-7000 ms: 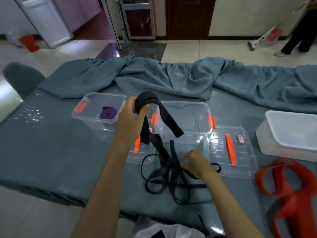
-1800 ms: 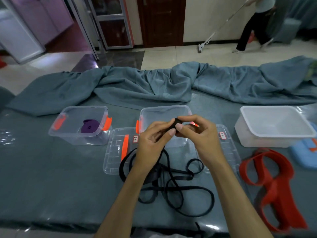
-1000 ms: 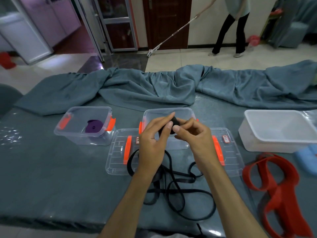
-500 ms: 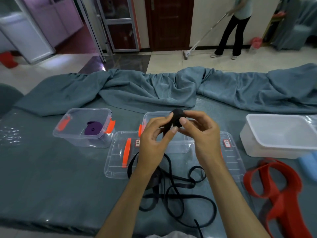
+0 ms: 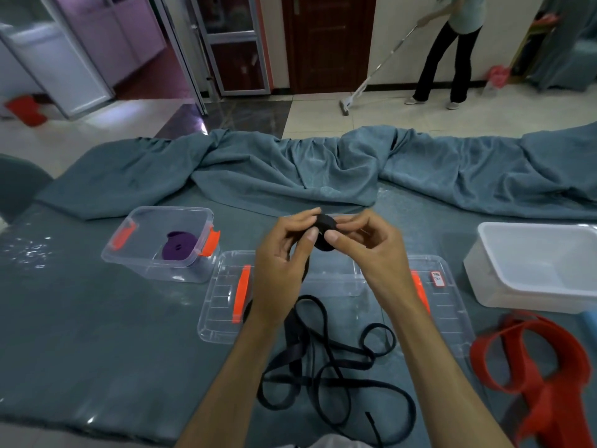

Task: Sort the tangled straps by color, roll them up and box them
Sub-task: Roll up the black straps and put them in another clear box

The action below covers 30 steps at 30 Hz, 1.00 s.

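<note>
Black strap: loose loops on the table, nearest the wearer; its free length climbs to the hands. Red strap: heaped at right, untouched. Black roll: held in the air between both hands, axis roughly level (tail feeding in from below). Left hand and right hand: fingertips pinching the roll from opposite sides. Beyond: clear box, mostly hidden; purple roll, boxed at left.

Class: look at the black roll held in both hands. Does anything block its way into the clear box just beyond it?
Nothing visible does. The black roll is held above the open clear box, whose lid lies beside it; loose black strap trails below.
</note>
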Motion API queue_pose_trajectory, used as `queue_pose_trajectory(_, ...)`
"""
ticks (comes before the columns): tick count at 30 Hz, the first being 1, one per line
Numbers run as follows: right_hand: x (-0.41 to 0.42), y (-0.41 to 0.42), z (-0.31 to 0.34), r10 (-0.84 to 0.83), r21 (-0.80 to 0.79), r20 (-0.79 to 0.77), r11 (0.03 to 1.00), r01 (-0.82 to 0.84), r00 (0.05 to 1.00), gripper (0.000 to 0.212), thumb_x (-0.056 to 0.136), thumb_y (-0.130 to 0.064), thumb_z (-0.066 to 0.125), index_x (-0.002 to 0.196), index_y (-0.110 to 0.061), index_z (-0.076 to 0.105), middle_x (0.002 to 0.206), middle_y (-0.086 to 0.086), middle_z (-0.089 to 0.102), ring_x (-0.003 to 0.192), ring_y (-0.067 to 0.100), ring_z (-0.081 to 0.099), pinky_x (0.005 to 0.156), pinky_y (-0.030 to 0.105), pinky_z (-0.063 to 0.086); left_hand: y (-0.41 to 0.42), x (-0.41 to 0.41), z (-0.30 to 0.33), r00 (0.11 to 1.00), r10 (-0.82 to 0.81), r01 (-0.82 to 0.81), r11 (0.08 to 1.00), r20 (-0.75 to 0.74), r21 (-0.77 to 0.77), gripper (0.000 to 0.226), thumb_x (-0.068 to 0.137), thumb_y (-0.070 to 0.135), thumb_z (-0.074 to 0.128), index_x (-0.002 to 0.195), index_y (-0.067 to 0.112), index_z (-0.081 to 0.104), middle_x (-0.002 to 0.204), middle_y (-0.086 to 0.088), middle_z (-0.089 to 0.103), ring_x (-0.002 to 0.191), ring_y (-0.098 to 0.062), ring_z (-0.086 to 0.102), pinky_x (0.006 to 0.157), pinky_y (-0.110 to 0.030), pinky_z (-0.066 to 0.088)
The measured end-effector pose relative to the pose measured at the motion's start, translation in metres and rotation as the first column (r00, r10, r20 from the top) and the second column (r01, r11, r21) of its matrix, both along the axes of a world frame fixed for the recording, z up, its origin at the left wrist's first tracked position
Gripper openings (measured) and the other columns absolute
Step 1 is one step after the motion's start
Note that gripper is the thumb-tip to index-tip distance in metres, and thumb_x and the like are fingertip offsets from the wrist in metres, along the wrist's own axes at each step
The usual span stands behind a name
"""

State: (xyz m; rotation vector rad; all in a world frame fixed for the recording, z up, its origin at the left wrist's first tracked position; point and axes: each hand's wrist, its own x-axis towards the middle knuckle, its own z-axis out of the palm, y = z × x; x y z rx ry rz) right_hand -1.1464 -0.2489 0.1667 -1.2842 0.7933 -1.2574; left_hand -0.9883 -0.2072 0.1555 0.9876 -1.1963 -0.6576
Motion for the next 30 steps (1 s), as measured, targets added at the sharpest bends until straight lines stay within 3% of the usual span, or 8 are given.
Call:
queue_pose_trajectory(5,-0.003,-0.002,0.000,-0.049,-0.018,0.063,0.999,0.051,0.997,0.027,0.092,-0.009,0.080,0.118,-0.011,0.074,0.114,0.014,0.076,0.106,0.031,0.076,0.090,0.047,0.064,-0.006,-0.004,-0.004,0.999,0.012,-0.014,0.999,0.046,0.047,0.027,0.102,0.027,0.069,0.126,0.037,0.074,0.129,-0.001,0.068,0.127,-0.027,0.065,0.107,-0.035,0.053)
queue_pose_trajectory(8,-0.003,-0.001,-0.004,-0.045,0.004,0.080,0.999,0.045,0.996,0.016,0.092,-0.001,0.077,0.107,-0.001,0.072,0.117,0.017,0.075,0.113,0.032,0.074,0.098,0.052,0.061,-0.009,-0.002,-0.001,0.994,-0.010,0.006,0.999,0.112,0.035,0.030,0.102,0.027,0.069,0.129,0.037,0.072,0.122,0.001,0.069,0.121,-0.029,0.067,0.104,-0.036,0.055)
queue_pose_trajectory(12,-0.011,-0.006,0.002,-0.049,-0.019,0.000,0.999,0.049,0.999,0.024,0.082,-0.013,0.088,0.094,-0.003,0.070,0.102,0.010,0.079,0.097,0.024,0.077,0.086,0.033,0.062,-0.007,-0.005,-0.002,1.000,-0.024,0.024,1.000,0.017,0.016,0.024,0.095,0.022,0.079,0.117,0.028,0.071,0.116,-0.006,0.073,0.113,-0.029,0.073,0.096,-0.032,0.059)
queue_pose_trajectory(17,-0.010,-0.002,-0.001,-0.090,-0.033,0.062,0.995,0.092,0.994,0.015,0.088,-0.025,0.084,0.099,-0.021,0.075,0.105,0.007,0.079,0.102,0.028,0.077,0.086,0.044,0.063,-0.008,-0.016,0.003,0.995,-0.086,0.087,0.996,-0.049,0.020,0.027,0.090,0.015,0.080,0.111,0.029,0.075,0.118,-0.004,0.073,0.118,-0.028,0.071,0.099,-0.033,0.057)
queue_pose_trajectory(19,-0.010,0.000,-0.001,-0.069,0.037,0.122,0.997,0.065,0.990,0.015,0.087,-0.026,0.083,0.093,-0.020,0.072,0.108,0.008,0.077,0.105,0.027,0.076,0.083,0.039,0.062,-0.008,-0.012,0.006,0.996,-0.087,0.087,0.996,-0.016,0.017,0.026,0.090,0.016,0.081,0.113,0.027,0.077,0.116,-0.004,0.074,0.116,-0.029,0.072,0.098,-0.035,0.058)
queue_pose_trajectory(23,-0.021,-0.002,0.001,-0.002,0.028,0.062,1.000,0.000,0.998,0.018,0.083,-0.018,0.088,0.084,-0.016,0.069,0.109,0.012,0.078,0.105,0.032,0.076,0.088,0.048,0.063,-0.004,0.000,0.012,0.993,-0.090,0.086,0.995,0.082,0.047,0.026,0.090,0.018,0.083,0.113,0.028,0.076,0.114,-0.003,0.077,0.111,-0.027,0.075,0.095,-0.035,0.060)
queue_pose_trajectory(26,-0.025,0.001,0.005,-0.016,0.004,0.056,1.000,0.016,0.998,0.019,0.085,-0.011,0.087,0.096,-0.015,0.072,0.104,0.014,0.078,0.096,0.029,0.077,0.076,0.038,0.065,0.001,-0.001,0.013,0.990,-0.117,0.112,0.991,0.075,0.076,0.027,0.089,0.014,0.083,0.113,0.022,0.075,0.119,-0.004,0.075,0.117,-0.026,0.073,0.099,-0.037,0.060)
queue_pose_trajectory(30,-0.022,0.010,0.004,-0.072,-0.005,0.091,0.997,0.073,0.993,0.018,0.090,-0.013,0.082,0.105,-0.017,0.073,0.108,0.017,0.075,0.103,0.035,0.074,0.076,0.036,0.064,0.005,0.001,0.016,0.981,-0.119,0.108,0.991,0.153,0.082,0.036,0.091,0.020,0.082,0.126,0.023,0.076,0.123,-0.002,0.072,0.123,-0.031,0.068,0.102,-0.041,0.058)
